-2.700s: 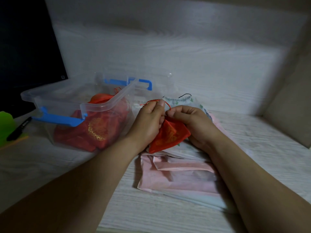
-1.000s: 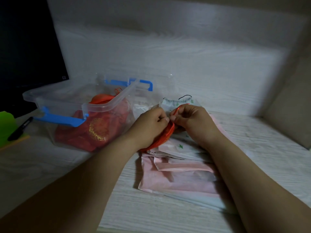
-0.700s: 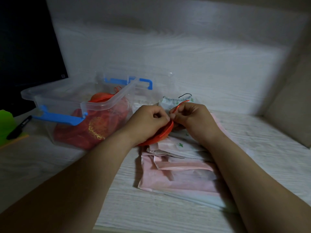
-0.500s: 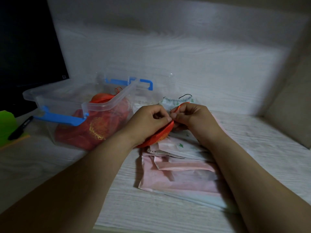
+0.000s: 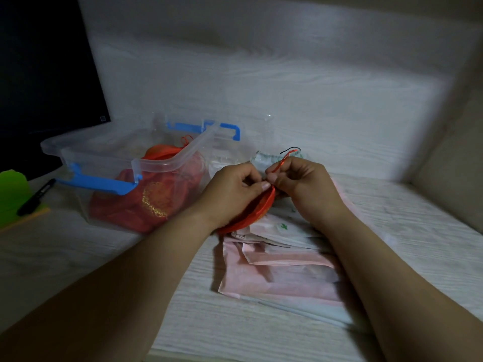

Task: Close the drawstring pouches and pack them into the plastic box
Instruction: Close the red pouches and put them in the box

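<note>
Pinching the red pouch (image 5: 258,212) at its mouth with the left hand (image 5: 235,189), tugging its cord (image 5: 283,160) up with the right hand (image 5: 300,181), fingers curled. Bunched tighter than moments ago, low over the counter (image 5: 235,330); nearly closed, probably. Next, likely, into the plastic box (image 5: 167,163) just left.

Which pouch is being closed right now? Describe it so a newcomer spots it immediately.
Start at the clear plastic box with blue handles on the left; just right of it, the left hand and right hand meet above a pile of pale pouches. Between them is the red pouch, its red cord pinched by the right hand. It is the only red pouch outside the box.
</note>
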